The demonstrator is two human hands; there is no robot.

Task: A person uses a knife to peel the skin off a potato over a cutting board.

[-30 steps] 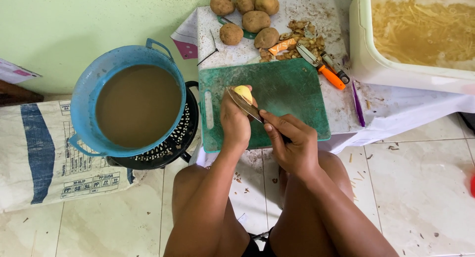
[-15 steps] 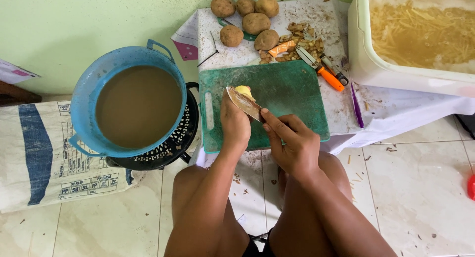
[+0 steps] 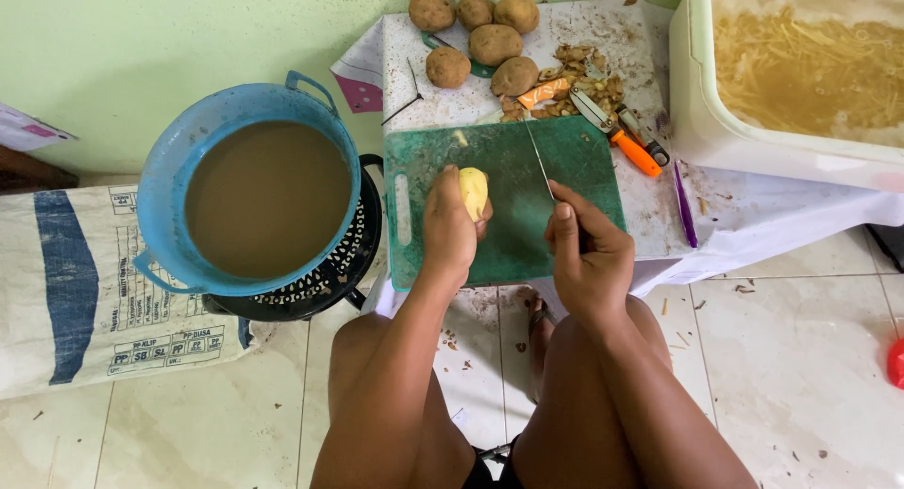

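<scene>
A peeled yellow potato [image 3: 474,191] rests on the green cutting board [image 3: 584,150], and my left hand [image 3: 448,227] grips it from the near side. My right hand [image 3: 589,249] holds a knife [image 3: 540,160] with its thin blade seen edge-on, pointing away over the board, just right of the potato and apart from it. Several unpeeled brown potatoes [image 3: 480,32] lie at the far edge of the low white table [image 3: 424,84], beside a heap of peelings [image 3: 579,84].
A blue basin [image 3: 179,150] of brown water sits on a black perforated crate [image 3: 325,277] to the left. An orange-handled peeler [image 3: 621,136] and a purple stick [image 3: 685,207] lie right of the board. A white tub [image 3: 697,103] of yellow strips stands far right. A woven sack [image 3: 85,291] lies left.
My right hand has drawn the knife off the potato and swung the blade to the right, clear of it. My left hand still holds the potato on the board.
</scene>
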